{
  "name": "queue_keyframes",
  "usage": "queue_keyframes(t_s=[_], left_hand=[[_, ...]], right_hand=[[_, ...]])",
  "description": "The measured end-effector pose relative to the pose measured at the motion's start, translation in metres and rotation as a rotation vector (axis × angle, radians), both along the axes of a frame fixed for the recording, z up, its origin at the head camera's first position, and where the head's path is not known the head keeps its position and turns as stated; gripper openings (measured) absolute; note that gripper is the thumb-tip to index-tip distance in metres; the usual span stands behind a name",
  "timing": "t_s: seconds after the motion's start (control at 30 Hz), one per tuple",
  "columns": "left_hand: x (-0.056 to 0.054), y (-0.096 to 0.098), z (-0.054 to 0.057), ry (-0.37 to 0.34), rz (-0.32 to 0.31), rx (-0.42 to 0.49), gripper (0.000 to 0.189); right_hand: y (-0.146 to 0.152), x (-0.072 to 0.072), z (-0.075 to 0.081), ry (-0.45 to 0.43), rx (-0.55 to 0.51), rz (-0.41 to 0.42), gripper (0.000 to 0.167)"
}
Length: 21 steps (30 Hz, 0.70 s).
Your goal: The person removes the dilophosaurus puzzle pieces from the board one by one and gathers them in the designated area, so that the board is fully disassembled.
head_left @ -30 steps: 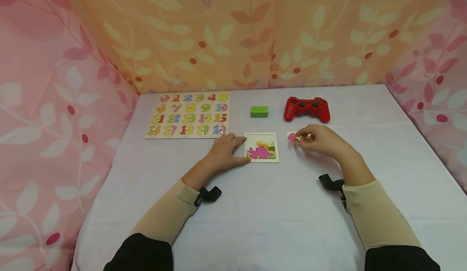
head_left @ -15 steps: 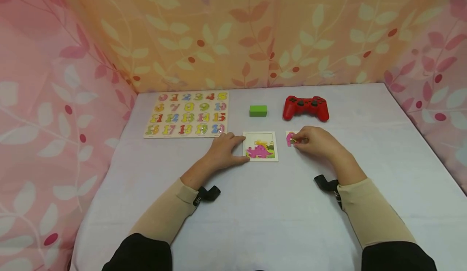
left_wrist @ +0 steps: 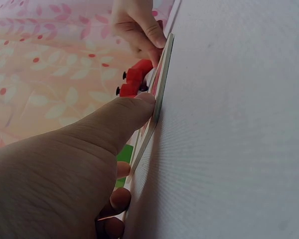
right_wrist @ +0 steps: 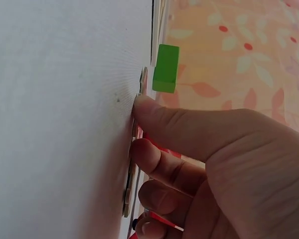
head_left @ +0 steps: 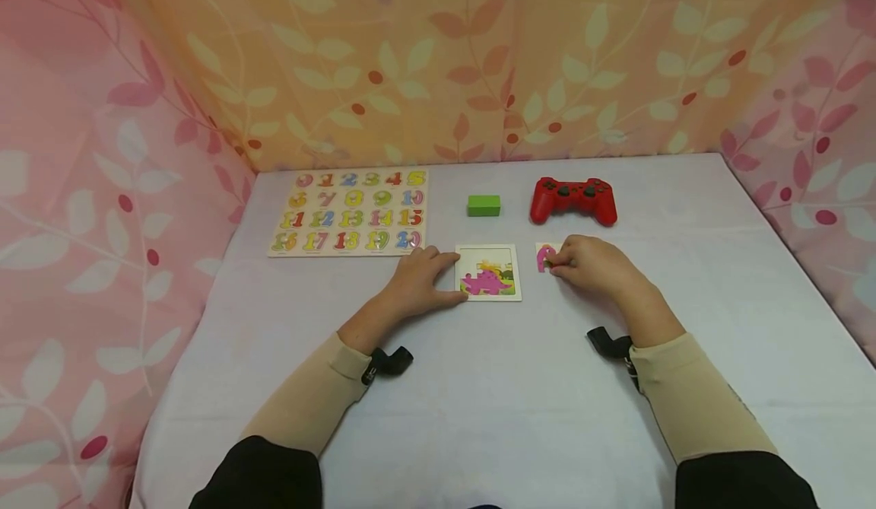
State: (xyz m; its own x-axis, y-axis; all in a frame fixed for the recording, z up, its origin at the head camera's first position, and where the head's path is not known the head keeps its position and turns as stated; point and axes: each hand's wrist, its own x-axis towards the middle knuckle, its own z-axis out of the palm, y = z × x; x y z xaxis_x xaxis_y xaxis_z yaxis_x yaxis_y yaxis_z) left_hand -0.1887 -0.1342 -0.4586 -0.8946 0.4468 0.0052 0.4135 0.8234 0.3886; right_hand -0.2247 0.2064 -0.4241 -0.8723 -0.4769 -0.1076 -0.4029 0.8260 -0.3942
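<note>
place: curtained tabletop booth (head_left: 75, 212), wider setting unclear | floral fabric (head_left: 438, 60) on three sides | white-topped table (head_left: 534, 402) within

Head view: right hand (head_left: 594, 264) covers the right part of the pink puzzle piece (head_left: 542, 259); one piece or several beneath, cannot tell; left hand (head_left: 417, 284) hides the lower-left corner of the puzzle frame (head_left: 517, 277) and the near right corner of the number board (head_left: 340, 208); dark object (head_left: 486, 507) cut to a sliver at bottom edge; black sleeves (head_left: 742, 480) cut off there too; left wrist: frame nearly edge-on, its picture unreadable; green block (head_left: 484, 205) mostly masked; right wrist: red controller (head_left: 573, 200) largely behind right hand.
</note>
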Motion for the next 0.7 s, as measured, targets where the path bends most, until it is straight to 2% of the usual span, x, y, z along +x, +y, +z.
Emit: queue_keyframes(t_s=[0.17, 0.43, 0.57, 0.7], left_hand=[[-0.002, 0.0, 0.001, 0.003, -0.002, -0.002, 0.08], [-0.001, -0.001, 0.0, 0.0, 0.004, -0.002, 0.081], [-0.001, -0.001, -0.001, -0.005, 0.001, -0.002, 0.08], [-0.001, -0.001, -0.002, -0.006, 0.001, -0.002, 0.08]], right_hand=[[0.0, 0.0, 0.001, 0.005, -0.011, -0.02, 0.02], [0.008, -0.003, 0.005, -0.087, -0.052, -0.024, 0.025], [0.013, 0.0, 0.017, -0.108, -0.088, -0.055, 0.026], [0.019, 0.007, 0.037, -0.055, -0.127, -0.087, 0.028]])
